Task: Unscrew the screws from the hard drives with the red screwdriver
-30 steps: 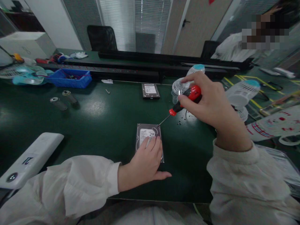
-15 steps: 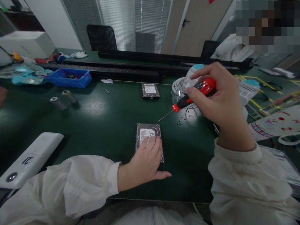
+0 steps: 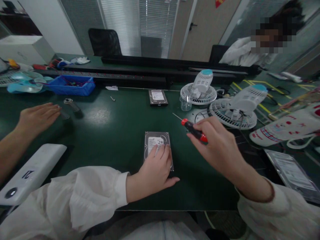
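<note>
screwdriver [image 3: 193,129] now lower, gripped in right hand [image 3: 217,150]; left hand [image 3: 155,170] flat on hard drive [image 3: 157,137], label unreadable

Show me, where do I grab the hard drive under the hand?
By its two long side edges, coming from above: the hard drive lies flat on the table, thin and rectangular, with the left hand resting on its near end.
</note>
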The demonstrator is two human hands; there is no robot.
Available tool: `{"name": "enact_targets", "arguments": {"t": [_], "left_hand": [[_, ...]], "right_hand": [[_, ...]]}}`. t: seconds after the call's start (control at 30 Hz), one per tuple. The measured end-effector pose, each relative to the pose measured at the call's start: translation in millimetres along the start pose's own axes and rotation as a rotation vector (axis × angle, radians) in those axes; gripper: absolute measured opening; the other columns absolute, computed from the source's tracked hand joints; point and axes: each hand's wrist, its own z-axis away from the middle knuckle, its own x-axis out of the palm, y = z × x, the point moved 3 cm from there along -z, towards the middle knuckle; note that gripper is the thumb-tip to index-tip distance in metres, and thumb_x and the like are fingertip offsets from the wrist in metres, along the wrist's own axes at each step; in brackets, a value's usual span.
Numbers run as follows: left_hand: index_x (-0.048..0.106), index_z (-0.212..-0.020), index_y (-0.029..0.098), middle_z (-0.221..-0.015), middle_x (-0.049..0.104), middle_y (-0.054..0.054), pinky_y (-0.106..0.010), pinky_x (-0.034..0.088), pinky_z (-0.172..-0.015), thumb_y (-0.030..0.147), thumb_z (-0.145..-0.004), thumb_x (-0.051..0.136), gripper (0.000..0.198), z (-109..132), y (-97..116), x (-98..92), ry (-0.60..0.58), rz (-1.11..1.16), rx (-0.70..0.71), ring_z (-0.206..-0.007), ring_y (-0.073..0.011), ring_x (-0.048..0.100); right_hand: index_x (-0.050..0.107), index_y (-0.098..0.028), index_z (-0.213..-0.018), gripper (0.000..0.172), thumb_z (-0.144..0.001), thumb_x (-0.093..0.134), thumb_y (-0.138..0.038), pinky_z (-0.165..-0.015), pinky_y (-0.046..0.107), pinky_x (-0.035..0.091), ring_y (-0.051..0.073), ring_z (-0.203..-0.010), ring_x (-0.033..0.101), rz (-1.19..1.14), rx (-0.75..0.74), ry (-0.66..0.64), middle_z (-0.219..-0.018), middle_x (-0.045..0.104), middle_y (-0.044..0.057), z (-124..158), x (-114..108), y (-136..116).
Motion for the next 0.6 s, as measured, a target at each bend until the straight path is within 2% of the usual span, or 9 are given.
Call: {"name": "enact_targets", "arguments": {"t": [0.13,0.27,0.4,0.6], "left_hand": [[0.064,-0.141,-0.004,-0.147,0.063,-0.029,-0.052,0.039,-0.115,0.064,-0.102,0.049,0.080,1.5,1.1,-0.2,0.007,-0.001,-0.011,-0.135,-0.0408,0.058],[0.064,-0.142,-0.003,-0.146,0.064,-0.027,-0.051,0.040,-0.115,0.058,-0.104,0.049,0.073,4.4,3.6,-0.8,0.029,-0.031,-0.023,-0.134,-0.0394,0.059],[0.064,-0.141,-0.005,-0.143,0.067,-0.027,-0.050,0.042,-0.113,0.050,-0.104,0.052,0.067,5.4,5.5,-1.6,0.039,-0.049,-0.020,-0.130,-0.0388,0.062],[0.063,-0.143,-0.005,-0.144,0.066,-0.028,-0.050,0.042,-0.115,0.046,-0.105,0.052,0.065,4.5,5.6,-2.1,0.013,-0.051,-0.023,-0.132,-0.0379,0.062]], "right_hand": [[0.057,-0.015,-0.096,0.005,-0.100,0.060,-0.017,-0.066,0.027,0.056,0.020,-0.082,0.067,0.052,-0.080,-0.018,-0.094,0.063,0.011,44.1,14.7,-26.2],[0.055,-0.015,-0.091,0.010,-0.100,0.058,-0.017,-0.057,0.026,0.053,0.018,-0.074,0.068,0.102,-0.055,-0.041,-0.094,0.064,0.010,70.5,21.2,-39.8],[0.057,-0.015,-0.096,0.009,-0.101,0.052,-0.020,-0.043,0.023,0.046,0.013,-0.059,0.063,0.084,0.049,-0.188,-0.100,0.063,0.010,79.3,24.3,-46.2],[0.061,-0.015,-0.102,0.013,-0.098,0.052,-0.024,-0.041,0.024,0.047,0.015,-0.058,0.065,-0.017,0.188,-0.345,-0.100,0.061,0.011,82.1,31.4,-49.3]]}}
